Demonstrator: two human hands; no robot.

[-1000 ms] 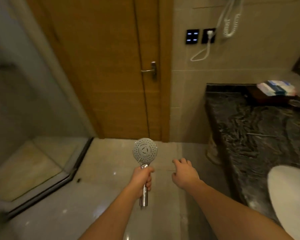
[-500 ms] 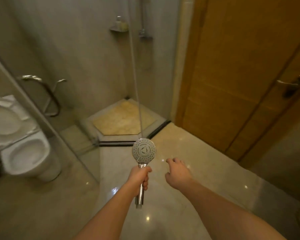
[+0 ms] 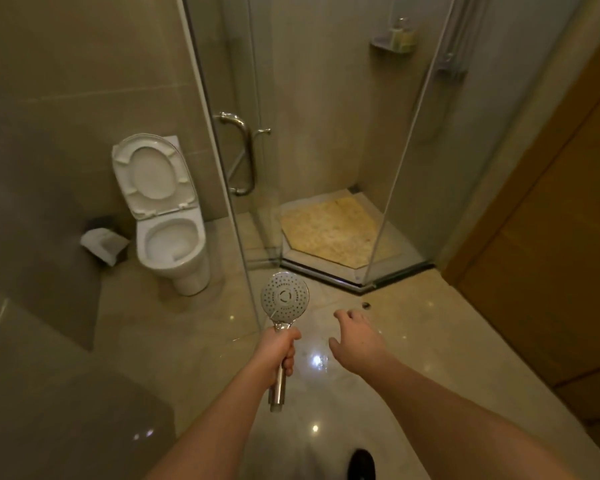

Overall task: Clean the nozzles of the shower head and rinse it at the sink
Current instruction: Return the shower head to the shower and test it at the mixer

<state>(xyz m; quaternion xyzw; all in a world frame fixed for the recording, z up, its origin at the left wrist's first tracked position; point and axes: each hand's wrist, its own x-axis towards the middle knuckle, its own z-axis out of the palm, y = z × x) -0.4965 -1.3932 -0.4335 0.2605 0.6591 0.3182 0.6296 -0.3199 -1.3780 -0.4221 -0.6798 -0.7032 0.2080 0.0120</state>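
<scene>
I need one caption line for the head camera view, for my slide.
Left hand holds a detached shower head upright, facing the glass shower stall.

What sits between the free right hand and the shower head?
Nothing: in the head view only bare glossy floor shows between the open right hand and the shower head, held by the left hand.

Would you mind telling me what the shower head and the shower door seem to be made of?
The shower head, held in the left hand, looks like chrome-plated metal or plastic: its handle is mirror-bright and its matte grey face is dotted with small nozzles. The shower door looks like clear glass, since the wall and floor show through it, and it carries a polished metal pull.
</scene>
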